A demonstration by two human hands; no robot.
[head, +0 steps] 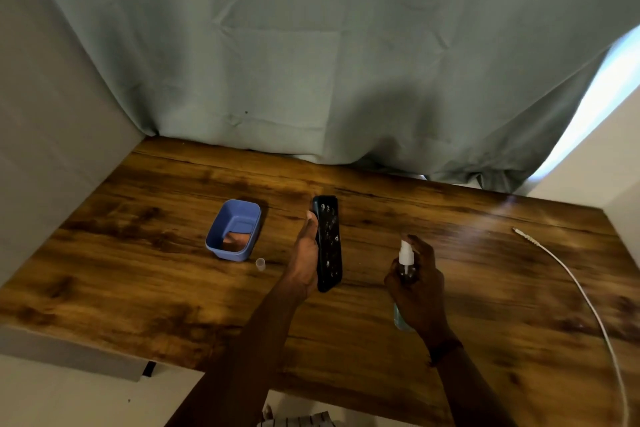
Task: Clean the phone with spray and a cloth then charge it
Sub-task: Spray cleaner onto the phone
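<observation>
nearest, the right hand (pixel 417 291) is clamping its grip round the spray bottle (pixel 406 258), nozzle pointing left. just left of that grip, the phone (pixel 329 243) is standing tilted on its long edge above the desk (pixel 138 288), its long axis running away from the person and droplets dotting its face. the left hand (pixel 304 253) is gripping it along its left side. farther left, what looks like the cloth (pixel 237 240) is lying in a blue tub (pixel 221 239), nearer the left grip. the cable (pixel 568 274) is trailing well right of the right grip.
</observation>
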